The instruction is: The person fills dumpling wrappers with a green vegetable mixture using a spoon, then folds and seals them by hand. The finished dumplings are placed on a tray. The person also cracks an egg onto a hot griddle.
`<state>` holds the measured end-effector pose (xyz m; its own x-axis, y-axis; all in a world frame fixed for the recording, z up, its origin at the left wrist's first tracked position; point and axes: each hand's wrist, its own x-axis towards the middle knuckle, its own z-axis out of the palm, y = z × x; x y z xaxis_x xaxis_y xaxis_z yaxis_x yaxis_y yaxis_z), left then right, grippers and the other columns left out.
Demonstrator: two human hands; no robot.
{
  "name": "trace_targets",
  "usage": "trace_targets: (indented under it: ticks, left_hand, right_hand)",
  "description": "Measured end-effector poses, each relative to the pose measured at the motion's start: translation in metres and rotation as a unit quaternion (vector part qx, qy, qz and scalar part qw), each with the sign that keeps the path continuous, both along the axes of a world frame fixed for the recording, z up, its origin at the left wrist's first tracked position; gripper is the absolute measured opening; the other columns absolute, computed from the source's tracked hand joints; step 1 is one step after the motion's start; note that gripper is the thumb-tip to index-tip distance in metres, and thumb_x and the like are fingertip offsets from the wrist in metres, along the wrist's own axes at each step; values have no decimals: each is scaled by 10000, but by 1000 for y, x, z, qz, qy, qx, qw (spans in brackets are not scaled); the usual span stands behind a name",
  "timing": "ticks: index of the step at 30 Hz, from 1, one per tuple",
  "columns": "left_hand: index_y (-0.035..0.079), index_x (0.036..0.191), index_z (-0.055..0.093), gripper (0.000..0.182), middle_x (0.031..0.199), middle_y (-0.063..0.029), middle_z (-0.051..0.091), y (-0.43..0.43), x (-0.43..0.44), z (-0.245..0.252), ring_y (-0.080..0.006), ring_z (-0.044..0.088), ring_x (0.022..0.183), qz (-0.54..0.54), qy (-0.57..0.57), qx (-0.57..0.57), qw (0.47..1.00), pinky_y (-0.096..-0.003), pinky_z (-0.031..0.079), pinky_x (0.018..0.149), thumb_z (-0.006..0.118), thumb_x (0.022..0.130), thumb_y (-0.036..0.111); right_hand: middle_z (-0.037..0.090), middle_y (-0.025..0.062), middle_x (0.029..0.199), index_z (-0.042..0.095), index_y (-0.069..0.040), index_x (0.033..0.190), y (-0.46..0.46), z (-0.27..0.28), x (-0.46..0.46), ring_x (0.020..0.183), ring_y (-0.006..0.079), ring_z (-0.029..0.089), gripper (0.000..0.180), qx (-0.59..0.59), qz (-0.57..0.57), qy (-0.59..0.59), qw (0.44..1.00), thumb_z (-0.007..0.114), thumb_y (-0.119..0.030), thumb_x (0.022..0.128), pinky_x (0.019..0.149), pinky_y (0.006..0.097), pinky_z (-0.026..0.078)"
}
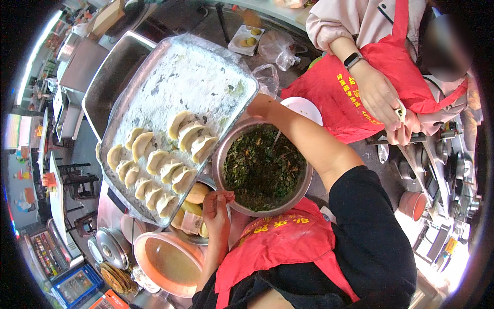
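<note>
A floured metal tray (193, 77) with several crescent dumplings (142, 145) fills the upper left, tilted in view. My right arm reaches across a steel bowl (266, 206) of chopped dark-green filling (262, 166). My right hand (257, 105) goes behind the tray's right edge; its fingers are hidden, so its grip cannot be told. Between the tray's lower edge and the bowl, my left hand (217, 204) pinches a small reddish piece (228, 196) in its fingertips; what it is cannot be told. A utensil handle (277, 137) stands in the filling.
A co-worker's hands (380, 96) hold a small wrapper at the upper right. An orange basin (170, 266) of cloudy liquid and a bowl of peeled potatoes (197, 193) with a paper piece (191, 223) lie below the tray. A white bowl (305, 108) sits behind the filling bowl.
</note>
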<state>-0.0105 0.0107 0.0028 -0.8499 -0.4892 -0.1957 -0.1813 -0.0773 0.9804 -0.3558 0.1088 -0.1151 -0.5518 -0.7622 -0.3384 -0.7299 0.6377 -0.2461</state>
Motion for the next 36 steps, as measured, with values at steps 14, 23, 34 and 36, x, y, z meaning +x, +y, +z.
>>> trace_targets:
  ticks: [14,23,34,36]
  left_hand:
    - [-8,1224,491,377,1122,-174,615,16,-21,-10,-268,613,1022,-114,38,172,978,-390,490,918,450,1012,301]
    - [60,1368,445,482,1320,-88,541,79,-91,-5,-214,533,1199,-83,41,492,866,-371,408,1043,458,1001,373]
    - [-2,1393,374,680,1388,-182,478,82,-85,24,-345,471,1275,-121,47,546,827,-498,385,1070,267,997,541]
    - [-9,1386,382,718,1396,-173,475,81,-81,32,-325,468,1280,-127,54,568,811,-473,369,1076,233,990,571]
  right_hand:
    - [607,43,971,576,-29,1098,90,124,54,885,117,600,205,-434,-236,-170,853,605,-79,901,777,256,495]
    - [636,51,938,516,-19,1215,133,155,173,893,113,601,310,-429,-231,-232,842,577,-71,916,785,278,494]
    - [598,212,1197,399,-55,1378,210,14,140,1015,397,599,535,-213,-171,131,953,580,-91,876,893,468,475]
    - [565,199,1269,376,-62,1411,214,13,142,1044,357,609,513,-179,-151,78,969,541,-117,927,916,424,475]
